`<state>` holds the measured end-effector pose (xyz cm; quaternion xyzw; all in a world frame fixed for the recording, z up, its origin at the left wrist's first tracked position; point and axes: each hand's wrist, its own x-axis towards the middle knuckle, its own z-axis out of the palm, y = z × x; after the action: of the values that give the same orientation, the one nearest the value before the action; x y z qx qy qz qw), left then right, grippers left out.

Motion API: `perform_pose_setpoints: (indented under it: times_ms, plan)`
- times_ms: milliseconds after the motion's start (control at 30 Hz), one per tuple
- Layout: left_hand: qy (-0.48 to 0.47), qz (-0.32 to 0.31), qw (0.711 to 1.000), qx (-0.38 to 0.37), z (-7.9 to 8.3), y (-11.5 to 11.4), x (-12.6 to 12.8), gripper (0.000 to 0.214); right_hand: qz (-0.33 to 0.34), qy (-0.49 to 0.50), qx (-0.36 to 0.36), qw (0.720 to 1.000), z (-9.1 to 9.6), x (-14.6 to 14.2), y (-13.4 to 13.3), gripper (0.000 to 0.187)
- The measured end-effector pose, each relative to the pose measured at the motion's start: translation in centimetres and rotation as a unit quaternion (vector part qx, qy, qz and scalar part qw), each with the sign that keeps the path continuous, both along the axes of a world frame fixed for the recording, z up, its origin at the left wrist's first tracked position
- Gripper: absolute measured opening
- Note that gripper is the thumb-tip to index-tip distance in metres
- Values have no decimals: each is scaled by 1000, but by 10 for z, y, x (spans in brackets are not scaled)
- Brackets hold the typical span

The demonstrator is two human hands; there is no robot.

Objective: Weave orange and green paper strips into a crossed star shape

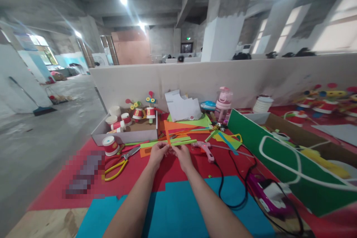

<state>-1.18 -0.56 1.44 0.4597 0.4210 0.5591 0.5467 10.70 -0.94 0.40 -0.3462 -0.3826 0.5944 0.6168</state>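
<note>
My left hand (159,153) and my right hand (181,155) meet above the red table cover, fingers pinched together. Between the fingertips rises an orange paper strip (167,132), upright and tilted slightly left. A light green paper strip (185,142) stretches to the right from the same spot. Where the two strips meet, my fingers hide them. Beneath and behind my hands lie green and orange paper pieces (145,151). A pink glue gun (206,149) rests right of my right hand. Scissors with yellow handles (117,170) lie left of my left hand.
A shallow box (129,137) with paper cups and cup figures stands at the back left. Right are a green-sided box (260,156), black cables and a purple power strip (264,197). Blue sheets (170,208) cover the front; a pale partition (178,78) closes the back.
</note>
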Motion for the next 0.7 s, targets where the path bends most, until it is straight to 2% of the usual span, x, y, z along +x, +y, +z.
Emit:
perform_pose_setpoints:
  times_ms: [200, 367, 567, 700]
  plan:
    - [-12, -19, 1000, -15, 5, -2, -4, 32, 26, 96, -47, 994, 2, 6, 0, 26]
    - [9, -30, 999, -3, 6, -4, -3, 31, 37, 91, -49, 994, 2, 7, -1, 35]
    - [21, -5, 1000, -3, 5, -2, -3, 33, 58, 46, -34, 997, 2, 7, -1, 35]
    - [2, -19, 1000, -1, 3, 0, -4, 38, 56, 39, -32, 997, 1, 6, -1, 34]
